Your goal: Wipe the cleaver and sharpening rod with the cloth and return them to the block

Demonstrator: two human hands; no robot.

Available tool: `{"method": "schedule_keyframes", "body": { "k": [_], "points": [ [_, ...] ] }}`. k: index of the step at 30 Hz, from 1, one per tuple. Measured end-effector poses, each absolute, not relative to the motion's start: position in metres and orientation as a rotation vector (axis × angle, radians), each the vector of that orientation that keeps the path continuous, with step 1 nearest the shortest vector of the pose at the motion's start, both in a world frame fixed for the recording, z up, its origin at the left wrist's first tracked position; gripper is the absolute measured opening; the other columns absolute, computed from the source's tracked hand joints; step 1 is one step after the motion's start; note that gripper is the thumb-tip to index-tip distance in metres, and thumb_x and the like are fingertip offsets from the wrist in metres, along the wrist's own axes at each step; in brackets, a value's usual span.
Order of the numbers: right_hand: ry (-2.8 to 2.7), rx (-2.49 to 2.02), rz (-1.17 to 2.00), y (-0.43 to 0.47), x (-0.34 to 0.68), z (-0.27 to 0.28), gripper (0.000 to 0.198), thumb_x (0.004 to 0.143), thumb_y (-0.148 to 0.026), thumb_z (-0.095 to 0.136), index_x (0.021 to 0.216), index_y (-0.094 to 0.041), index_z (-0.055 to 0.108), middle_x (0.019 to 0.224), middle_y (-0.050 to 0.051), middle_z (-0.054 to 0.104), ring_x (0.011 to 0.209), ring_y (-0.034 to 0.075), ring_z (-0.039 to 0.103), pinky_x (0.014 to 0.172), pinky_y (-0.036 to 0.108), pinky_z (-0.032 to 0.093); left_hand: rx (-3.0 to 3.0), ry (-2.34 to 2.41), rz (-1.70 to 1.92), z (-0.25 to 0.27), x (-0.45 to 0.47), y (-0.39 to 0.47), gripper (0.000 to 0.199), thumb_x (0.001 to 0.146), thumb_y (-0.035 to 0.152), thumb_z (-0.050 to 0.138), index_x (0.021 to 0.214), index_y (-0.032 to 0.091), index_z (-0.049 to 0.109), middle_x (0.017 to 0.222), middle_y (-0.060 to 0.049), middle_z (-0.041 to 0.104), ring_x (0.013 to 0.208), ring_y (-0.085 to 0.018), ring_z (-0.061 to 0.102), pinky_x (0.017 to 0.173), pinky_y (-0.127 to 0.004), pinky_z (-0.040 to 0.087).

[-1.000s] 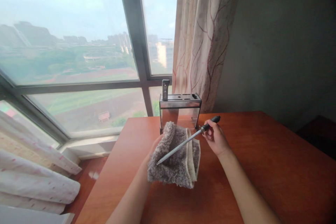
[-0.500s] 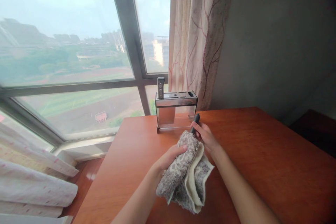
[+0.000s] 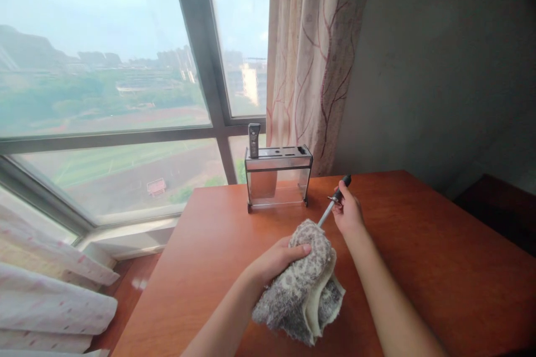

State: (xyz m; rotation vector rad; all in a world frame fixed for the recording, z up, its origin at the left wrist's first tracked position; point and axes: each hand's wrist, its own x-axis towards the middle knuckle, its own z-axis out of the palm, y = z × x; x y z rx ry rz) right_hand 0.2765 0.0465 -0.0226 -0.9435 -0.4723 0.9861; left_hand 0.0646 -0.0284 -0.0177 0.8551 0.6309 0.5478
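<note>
Now the right hand [image 3: 348, 213], gripping the honing steel's handle [image 3: 343, 188], has drawn the upper rod [image 3: 326, 215] clear; the left hand [image 3: 280, 261] clasps the gray cloth [image 3: 312, 281] over the remainder.

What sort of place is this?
Probably a room in a home, seemingly upstairs: a large window looks down on a green field, a patterned curtain hangs beside it, and a knife holder stands on the brown table.

L hand [image 3: 280, 259] clasped, thumb on top; R hand [image 3: 349, 215] higher, fingers [image 3: 338, 209] curled.
</note>
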Motion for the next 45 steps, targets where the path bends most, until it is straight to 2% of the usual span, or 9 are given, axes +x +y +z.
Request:
{"method": "schedule_keyframes", "body": {
  "k": [4, 10, 15, 19, 22, 27, 33, 40, 45],
  "points": [
    [-0.539, -0.897, 1.068, 0.044, 0.265, -0.023, 0.038, 0.061, -0.049, 0.076, 0.067, -0.020, 0.053, 0.049, -0.009, 0.039, 0.035, 0.003, 0.029, 0.030, 0.020, 0.023, 0.803, 0.638, 0.604, -0.019, 0.066, -0.028, 0.036, 0.073, 0.033, 0.071, 0.102, 0.011, 0.067, 0.090, -0.010, 0.071, 0.075, -0.020, 0.065, 0.075, -0.027, 0.047],
    [-0.715, -0.922, 1.203, 0.036, 0.242, -0.022, 0.035, 0.065, -0.049, 0.074, 0.071, -0.020, 0.055, 0.053, -0.008, 0.043, 0.038, 0.004, 0.030, 0.033, 0.019, 0.021, 0.787, 0.657, 0.665, -0.016, 0.069, -0.029, 0.042, 0.072, 0.034, 0.072, 0.106, 0.010, 0.066, 0.092, -0.012, 0.071, 0.081, -0.023, 0.067, 0.079, -0.031, 0.047],
    [-0.807, -1.005, 1.311, 0.031, 0.226, -0.025, 0.037, 0.062, -0.051, 0.075, 0.068, -0.019, 0.057, 0.048, -0.007, 0.045, 0.037, 0.006, 0.033, 0.034, 0.021, 0.020, 0.737, 0.678, 0.734, -0.014, 0.070, -0.026, 0.047, 0.072, 0.035, 0.072, 0.109, 0.008, 0.065, 0.090, -0.013, 0.072, 0.078, -0.025, 0.068, 0.081, -0.034, 0.046],
    [-0.860, -1.027, 1.346, 0.028, 0.223, -0.022, 0.038, 0.063, -0.052, 0.074, 0.068, -0.018, 0.059, 0.042, -0.009, 0.039, 0.035, 0.006, 0.029, 0.035, 0.021, 0.019, 0.715, 0.681, 0.741, -0.012, 0.069, -0.024, 0.047, 0.072, 0.033, 0.072, 0.111, 0.007, 0.064, 0.090, -0.014, 0.072, 0.077, -0.024, 0.067, 0.083, -0.034, 0.046],
    [-0.844, -0.981, 1.317, 0.029, 0.230, -0.018, 0.039, 0.063, -0.054, 0.074, 0.067, -0.018, 0.059, 0.040, -0.010, 0.033, 0.035, 0.005, 0.026, 0.035, 0.021, 0.018, 0.722, 0.671, 0.716, -0.009, 0.068, -0.025, 0.045, 0.073, 0.033, 0.071, 0.109, 0.008, 0.065, 0.092, -0.013, 0.071, 0.078, -0.023, 0.067, 0.082, -0.034, 0.047],
    [-0.723, -0.868, 1.173, 0.035, 0.253, -0.018, 0.035, 0.063, -0.049, 0.076, 0.066, -0.018, 0.058, 0.045, -0.010, 0.031, 0.039, 0.005, 0.027, 0.035, 0.019, 0.021, 0.777, 0.661, 0.557, -0.010, 0.063, -0.027, 0.040, 0.070, 0.033, 0.073, 0.102, 0.010, 0.068, 0.093, -0.012, 0.071, 0.080, -0.024, 0.067, 0.079, -0.033, 0.048],
    [-0.567, -0.938, 1.060, 0.042, 0.267, -0.026, 0.037, 0.062, -0.050, 0.076, 0.065, -0.019, 0.055, 0.048, -0.008, 0.040, 0.039, 0.004, 0.029, 0.033, 0.019, 0.022, 0.793, 0.671, 0.486, -0.018, 0.061, -0.028, 0.032, 0.073, 0.034, 0.071, 0.095, 0.010, 0.069, 0.086, -0.010, 0.071, 0.074, -0.020, 0.066, 0.074, -0.030, 0.049],
    [-0.854, -0.958, 1.281, 0.036, 0.248, -0.031, 0.038, 0.068, -0.054, 0.071, 0.072, -0.019, 0.057, 0.047, -0.009, 0.036, 0.040, 0.006, 0.027, 0.037, 0.020, 0.020, 0.746, 0.645, 0.554, -0.019, 0.059, -0.023, 0.037, 0.074, 0.032, 0.071, 0.103, 0.011, 0.066, 0.092, -0.011, 0.072, 0.079, -0.022, 0.067, 0.078, -0.031, 0.048],
    [-0.953, -1.008, 1.386, 0.031, 0.230, -0.035, 0.039, 0.063, -0.052, 0.075, 0.069, -0.016, 0.060, 0.045, -0.007, 0.040, 0.039, 0.006, 0.030, 0.038, 0.021, 0.017, 0.723, 0.691, 0.646, -0.018, 0.061, -0.020, 0.042, 0.075, 0.033, 0.070, 0.108, 0.008, 0.064, 0.092, -0.013, 0.071, 0.077, -0.021, 0.067, 0.080, -0.031, 0.046]
  ]
}}
